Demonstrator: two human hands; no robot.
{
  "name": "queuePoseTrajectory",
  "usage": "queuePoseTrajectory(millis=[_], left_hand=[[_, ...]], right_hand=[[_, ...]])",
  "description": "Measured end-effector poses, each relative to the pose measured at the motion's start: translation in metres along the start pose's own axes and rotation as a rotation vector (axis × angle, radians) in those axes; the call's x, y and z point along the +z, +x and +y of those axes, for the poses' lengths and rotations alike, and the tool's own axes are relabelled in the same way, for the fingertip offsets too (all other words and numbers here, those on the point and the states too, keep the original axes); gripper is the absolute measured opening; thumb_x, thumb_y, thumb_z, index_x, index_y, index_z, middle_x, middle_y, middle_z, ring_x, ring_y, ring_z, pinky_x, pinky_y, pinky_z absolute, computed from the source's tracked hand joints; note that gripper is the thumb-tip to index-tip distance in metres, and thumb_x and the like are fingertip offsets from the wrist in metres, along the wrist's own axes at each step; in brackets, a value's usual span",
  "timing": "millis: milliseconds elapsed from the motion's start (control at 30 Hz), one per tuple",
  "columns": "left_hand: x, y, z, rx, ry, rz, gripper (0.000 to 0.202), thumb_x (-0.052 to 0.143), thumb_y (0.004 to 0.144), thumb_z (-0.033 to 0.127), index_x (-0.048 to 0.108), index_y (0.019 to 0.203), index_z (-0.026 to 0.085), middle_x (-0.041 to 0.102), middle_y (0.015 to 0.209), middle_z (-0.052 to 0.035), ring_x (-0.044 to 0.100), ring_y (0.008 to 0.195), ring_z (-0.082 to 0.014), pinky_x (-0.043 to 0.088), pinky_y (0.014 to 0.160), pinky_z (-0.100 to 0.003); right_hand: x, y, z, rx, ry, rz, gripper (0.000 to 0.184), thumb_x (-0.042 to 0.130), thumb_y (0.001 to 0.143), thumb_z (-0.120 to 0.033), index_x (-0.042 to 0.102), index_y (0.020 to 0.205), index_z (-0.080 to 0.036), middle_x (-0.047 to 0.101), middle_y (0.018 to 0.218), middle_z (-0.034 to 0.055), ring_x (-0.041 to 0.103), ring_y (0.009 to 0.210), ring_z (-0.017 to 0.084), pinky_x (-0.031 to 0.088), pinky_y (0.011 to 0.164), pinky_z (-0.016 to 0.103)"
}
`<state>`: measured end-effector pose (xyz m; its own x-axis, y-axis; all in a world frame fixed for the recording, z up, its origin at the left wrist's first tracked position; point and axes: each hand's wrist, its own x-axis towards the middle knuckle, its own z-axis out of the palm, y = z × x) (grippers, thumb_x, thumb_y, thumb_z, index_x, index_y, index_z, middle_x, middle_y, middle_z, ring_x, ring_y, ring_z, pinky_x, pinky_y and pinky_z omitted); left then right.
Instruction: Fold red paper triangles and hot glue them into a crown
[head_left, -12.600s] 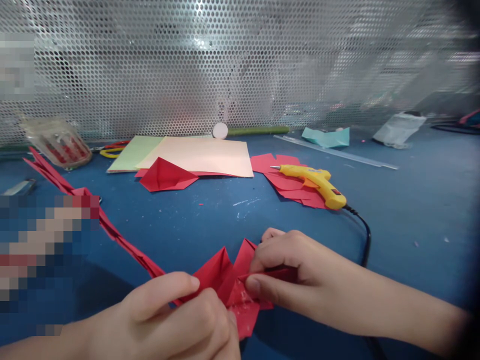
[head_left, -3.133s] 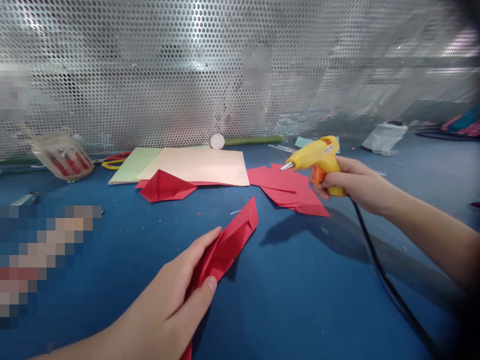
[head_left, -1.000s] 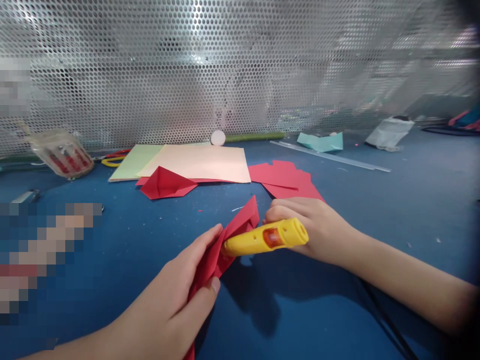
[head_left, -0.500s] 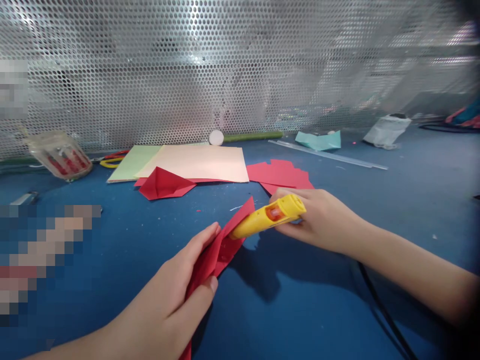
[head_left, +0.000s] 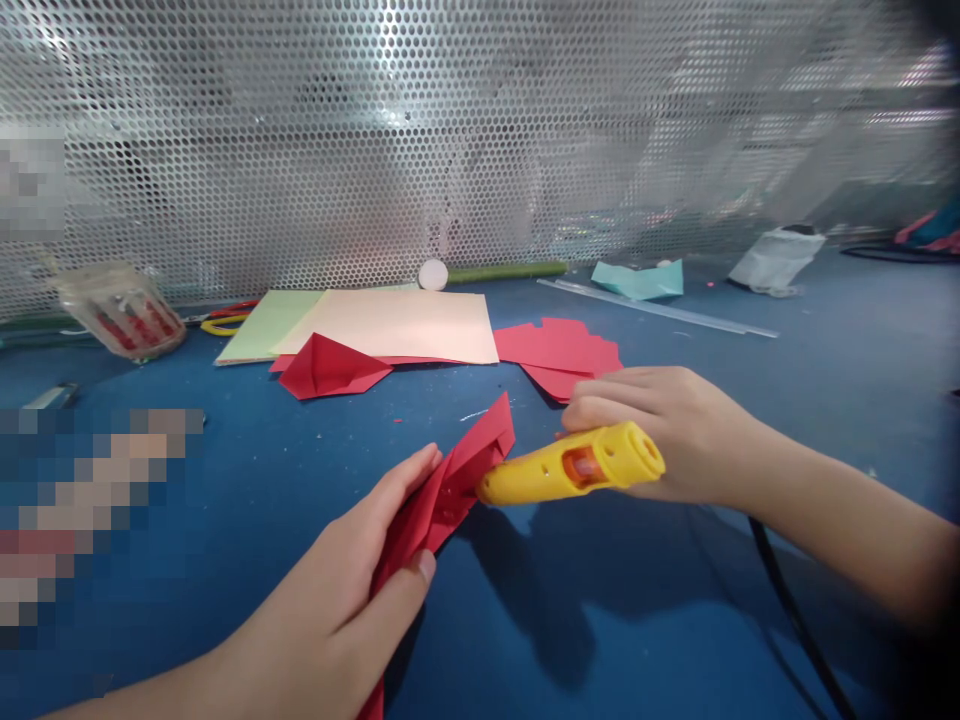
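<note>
My left hand (head_left: pixel 360 560) is closed on a folded piece of red paper (head_left: pixel 431 510), thumb on the near side and fingers behind it. The paper stands tilted, its pointed end up and to the right. My right hand (head_left: pixel 660 425) grips a yellow hot glue gun (head_left: pixel 574 468) from behind, so its fingers are partly hidden. The glue gun's front end meets the right edge of the red paper; whether its tip touches the paper cannot be made out. Small shiny spots show on the paper's inner face.
Behind my hands lie another folded red paper (head_left: pixel 330 368), pale sheets (head_left: pixel 397 325), red cut pieces (head_left: pixel 559 350) and clear glue sticks (head_left: pixel 660 308). A jar (head_left: pixel 124 312) leans at the left, near yellow-handled scissors (head_left: pixel 225 324). A black cord (head_left: pixel 795 610) runs under my right arm.
My right hand has drawn the glue gun a little to the right and down, partly out of the fold. My left hand and the red paper have hardly moved.
</note>
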<state>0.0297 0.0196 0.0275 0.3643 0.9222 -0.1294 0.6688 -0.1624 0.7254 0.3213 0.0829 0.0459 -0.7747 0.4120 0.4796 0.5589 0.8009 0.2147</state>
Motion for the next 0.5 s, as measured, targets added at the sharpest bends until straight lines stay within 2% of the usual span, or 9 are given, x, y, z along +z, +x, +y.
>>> queuePoseTrajectory(millis=[167,300,400,500], left_hand=[[0.001,0.001,-0.001,0.027,0.020,0.005,0.048,0.033,0.099,0.048,0.027,0.146,0.047,0.036,0.153,0.0136,0.035,0.141,-0.0174,0.027,0.113,-0.045],[0.000,0.000,-0.003,0.018,0.041,-0.003,0.048,0.034,0.099,0.049,0.025,0.146,0.051,0.034,0.154,0.0154,0.034,0.141,-0.0167,0.026,0.112,-0.045],[-0.001,-0.002,-0.005,0.024,0.066,-0.013,0.047,0.033,0.099,0.051,0.024,0.145,0.052,0.035,0.153,0.0152,0.035,0.141,-0.0169,0.026,0.112,-0.046],[-0.002,-0.003,-0.006,0.028,0.086,-0.021,0.048,0.033,0.099,0.051,0.024,0.146,0.051,0.035,0.153,0.0135,0.036,0.140,-0.0179,0.027,0.111,-0.047]], right_hand=[[-0.003,-0.001,-0.002,0.015,0.033,0.000,0.020,0.043,0.095,-0.031,0.048,0.077,-0.024,0.055,0.061,-0.0018,0.041,0.046,0.014,0.032,0.048,0.025],[-0.002,-0.004,-0.003,0.138,0.155,-0.031,0.011,0.050,0.082,-0.030,0.047,0.073,-0.024,0.053,0.058,-0.0037,0.043,0.047,0.012,0.032,0.049,0.024],[-0.001,-0.007,0.002,0.358,0.241,-0.078,0.012,0.050,0.074,-0.034,0.048,0.069,-0.023,0.052,0.054,-0.0044,0.045,0.045,0.011,0.034,0.047,0.024],[0.000,-0.006,0.016,0.700,0.230,-0.084,0.023,0.054,0.074,-0.045,0.049,0.075,-0.023,0.054,0.055,-0.0030,0.046,0.043,0.013,0.033,0.043,0.025]])
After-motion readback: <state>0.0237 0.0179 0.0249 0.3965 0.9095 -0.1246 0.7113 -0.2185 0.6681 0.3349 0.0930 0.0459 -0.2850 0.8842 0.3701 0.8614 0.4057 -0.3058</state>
